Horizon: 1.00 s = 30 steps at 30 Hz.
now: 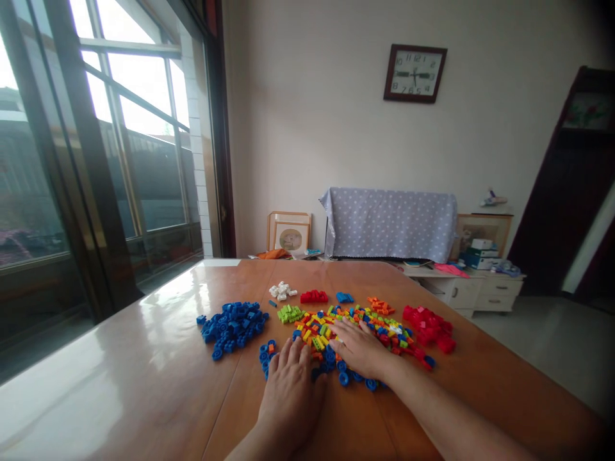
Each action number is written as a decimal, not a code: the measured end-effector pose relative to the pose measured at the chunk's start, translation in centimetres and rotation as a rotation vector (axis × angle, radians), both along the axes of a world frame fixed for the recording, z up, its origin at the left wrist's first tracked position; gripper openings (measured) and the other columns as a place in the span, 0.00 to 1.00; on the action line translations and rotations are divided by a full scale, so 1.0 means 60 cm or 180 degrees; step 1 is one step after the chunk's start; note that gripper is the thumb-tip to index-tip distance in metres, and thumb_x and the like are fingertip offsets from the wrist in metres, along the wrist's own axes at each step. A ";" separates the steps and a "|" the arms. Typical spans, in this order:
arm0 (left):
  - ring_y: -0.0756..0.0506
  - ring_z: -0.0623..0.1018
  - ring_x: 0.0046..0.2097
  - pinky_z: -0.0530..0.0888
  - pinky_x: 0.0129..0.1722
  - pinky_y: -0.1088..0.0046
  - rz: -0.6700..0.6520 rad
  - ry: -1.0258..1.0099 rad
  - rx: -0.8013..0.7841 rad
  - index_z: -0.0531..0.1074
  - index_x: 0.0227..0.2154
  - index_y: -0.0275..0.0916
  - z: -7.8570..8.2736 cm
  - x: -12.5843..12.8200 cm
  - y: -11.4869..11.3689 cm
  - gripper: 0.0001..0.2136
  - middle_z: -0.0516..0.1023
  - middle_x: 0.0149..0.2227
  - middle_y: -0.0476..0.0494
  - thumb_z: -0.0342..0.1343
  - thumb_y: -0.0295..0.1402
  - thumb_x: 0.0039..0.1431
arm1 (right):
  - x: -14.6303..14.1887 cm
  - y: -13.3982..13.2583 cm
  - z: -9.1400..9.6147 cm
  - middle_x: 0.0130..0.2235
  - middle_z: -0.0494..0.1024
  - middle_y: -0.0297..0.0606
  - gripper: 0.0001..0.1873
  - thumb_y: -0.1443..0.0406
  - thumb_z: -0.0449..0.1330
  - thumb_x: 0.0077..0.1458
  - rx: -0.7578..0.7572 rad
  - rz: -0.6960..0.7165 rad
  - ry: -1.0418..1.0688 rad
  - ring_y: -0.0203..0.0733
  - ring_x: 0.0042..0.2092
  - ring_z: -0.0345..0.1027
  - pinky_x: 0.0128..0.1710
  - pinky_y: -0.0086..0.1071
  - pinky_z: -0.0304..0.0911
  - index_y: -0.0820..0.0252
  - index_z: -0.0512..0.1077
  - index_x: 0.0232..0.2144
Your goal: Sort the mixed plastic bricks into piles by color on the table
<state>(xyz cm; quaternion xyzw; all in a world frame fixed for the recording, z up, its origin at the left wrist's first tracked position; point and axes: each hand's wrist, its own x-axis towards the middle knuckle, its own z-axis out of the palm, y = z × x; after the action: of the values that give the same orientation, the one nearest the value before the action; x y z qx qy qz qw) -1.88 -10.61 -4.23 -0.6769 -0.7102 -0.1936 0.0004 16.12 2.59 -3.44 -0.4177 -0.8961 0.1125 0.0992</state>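
A mixed pile of small building blocks [319, 326] in yellow, green, orange, red and blue lies in the middle of the table. My left hand [289, 374] rests at its near left side, fingers stretched forward, beside blue wheel-like pieces [264, 355]. Over the pile's middle lies my right hand [360, 346], fingers spread; its underside is hidden. More blue round pieces [343, 378] sit just below it. Sorted heaps surround the pile: blue pieces [233, 326] at left, green blocks [289, 314], white blocks [282, 291], red blocks [314, 296], orange blocks [380, 305], and larger red pieces [429, 328] at right.
The brown wooden table [182, 384] has a glossy top. A few light-blue blocks [344, 297] lie toward its far side. Beyond stands a white cabinet [494, 291] near a cloth-covered object [391, 224]. Glass windows [144, 153] run along the left.
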 end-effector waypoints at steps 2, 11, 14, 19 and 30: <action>0.34 0.54 0.70 0.53 0.67 0.50 -0.0009 -0.0016 0.0012 0.65 0.63 0.40 -0.001 0.000 0.000 0.29 0.59 0.69 0.40 0.46 0.47 0.63 | -0.008 -0.001 0.004 0.70 0.57 0.38 0.32 0.47 0.40 0.68 -0.0014 0.0090 0.0025 0.54 0.72 0.41 0.68 0.60 0.29 0.47 0.58 0.68; 0.35 0.55 0.70 0.52 0.67 0.51 -0.0060 -0.0086 0.0048 0.66 0.63 0.42 -0.001 0.000 -0.004 0.28 0.60 0.69 0.41 0.45 0.49 0.64 | 0.002 0.013 -0.008 0.66 0.66 0.39 0.26 0.59 0.44 0.66 0.0194 -0.0330 0.0357 0.54 0.69 0.50 0.66 0.61 0.38 0.51 0.69 0.61; 0.34 0.54 0.70 0.52 0.67 0.50 -0.0042 -0.0070 0.0090 0.65 0.63 0.43 -0.003 -0.001 -0.005 0.28 0.61 0.68 0.40 0.45 0.49 0.64 | 0.005 0.015 -0.007 0.61 0.72 0.39 0.23 0.60 0.47 0.64 0.0426 -0.0302 0.0520 0.52 0.65 0.59 0.65 0.53 0.46 0.53 0.74 0.55; 0.34 0.53 0.71 0.52 0.67 0.50 -0.0050 -0.0047 0.0138 0.64 0.63 0.43 -0.006 -0.001 -0.004 0.29 0.60 0.69 0.39 0.46 0.50 0.63 | 0.000 0.004 -0.003 0.56 0.77 0.40 0.20 0.62 0.51 0.61 0.0698 -0.0154 0.0699 0.49 0.61 0.63 0.63 0.43 0.51 0.54 0.77 0.50; 0.33 0.58 0.68 0.54 0.65 0.51 -0.0075 -0.0082 0.0134 0.67 0.60 0.40 0.012 0.003 -0.015 0.27 0.65 0.65 0.38 0.45 0.48 0.63 | -0.017 -0.036 0.000 0.60 0.73 0.36 0.18 0.62 0.52 0.60 0.0532 -0.0237 0.0350 0.52 0.65 0.58 0.65 0.50 0.45 0.47 0.80 0.46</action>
<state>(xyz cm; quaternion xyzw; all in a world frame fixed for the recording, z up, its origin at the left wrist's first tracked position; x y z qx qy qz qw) -1.69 -11.49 -3.51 -0.6825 -0.6979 -0.2171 0.0032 15.13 0.42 -3.43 -0.4342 -0.8794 0.0564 0.1868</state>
